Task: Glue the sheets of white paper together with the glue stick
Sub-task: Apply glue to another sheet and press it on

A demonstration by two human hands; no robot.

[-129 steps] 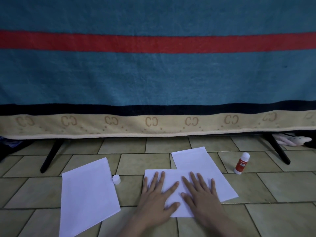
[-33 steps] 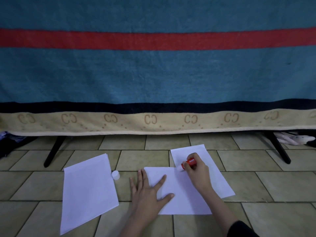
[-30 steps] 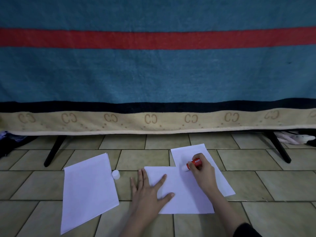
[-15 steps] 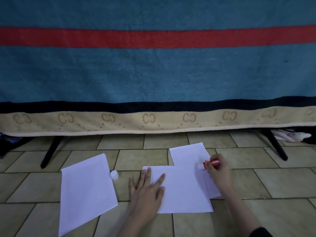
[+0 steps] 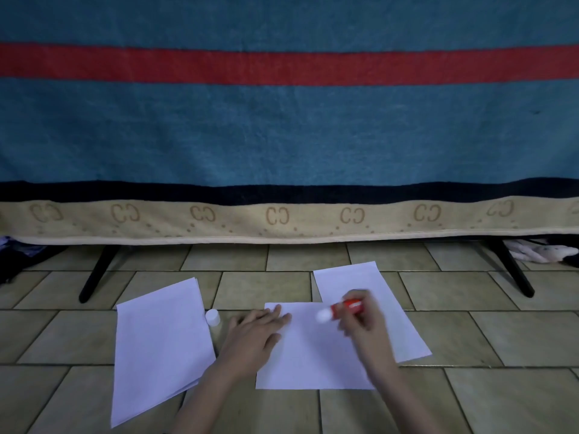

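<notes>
Gluing under way: right hand (image 5: 365, 324) grips glue stick (image 5: 344, 309) over front sheet (image 5: 313, 355); left hand (image 5: 253, 335) flat, fingers relaxed, pressing it. Left stack (image 5: 159, 343) awaits.

teal blanket (image 5: 282, 133) with red stripe, beige monogram border; white sheets (image 5: 316, 352); red-white glue stick (image 5: 343, 308); olive tiles (image 5: 517, 336).

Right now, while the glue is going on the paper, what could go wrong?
The left hand presses only the left edge of the top sheet, so the sheet might slide as the right hand rubs the glue stick across it. The stick is near the far edge, so glue could smear onto the sheet underneath in the wrong spot. The cap stands loose on the floor and could get knocked away.
</notes>
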